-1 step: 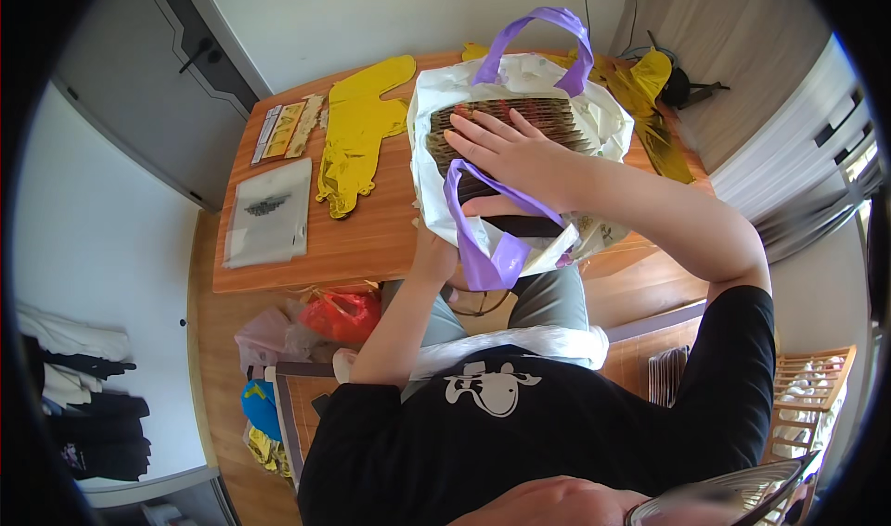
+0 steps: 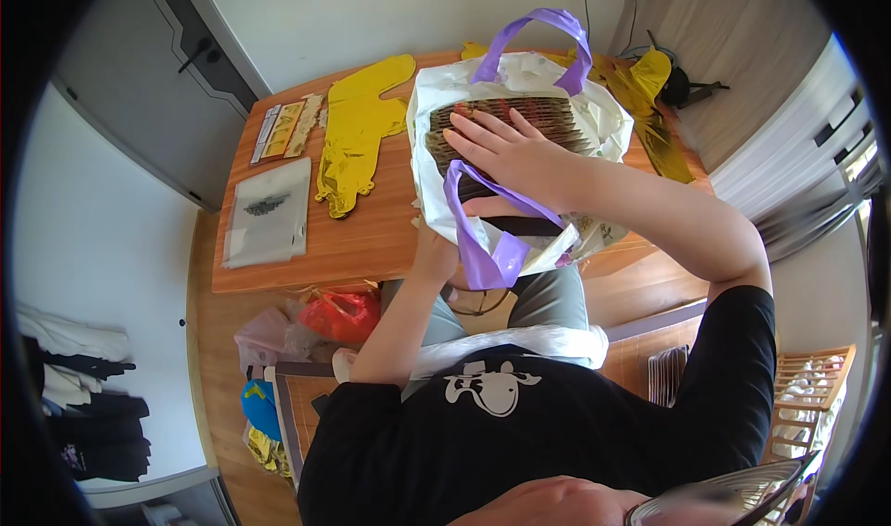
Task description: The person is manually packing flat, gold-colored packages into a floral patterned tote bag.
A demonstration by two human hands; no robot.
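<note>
A white plastic bag (image 2: 608, 122) with purple handles (image 2: 489, 259) stands on the wooden table in front of me, its mouth wide apart. Inside is a tightly packed row of thin, flat brownish pieces (image 2: 557, 114) with reddish marks; their exact kind I cannot make out. My right hand (image 2: 520, 160) lies on top of these pieces, fingers outstretched, its wrist just beyond the near handle. At the bag's near left side is my left hand (image 2: 434, 248), its fingers hidden behind the bag.
On the table (image 2: 353, 248) lie a yellow foil balloon (image 2: 362, 127), clear plastic sleeves (image 2: 269, 215) and printed cards (image 2: 286, 129). More gold foil (image 2: 650, 122) sits at the right. A red plastic bag (image 2: 342, 314) is below the table's front edge. A wooden rack (image 2: 807, 382) stands at right.
</note>
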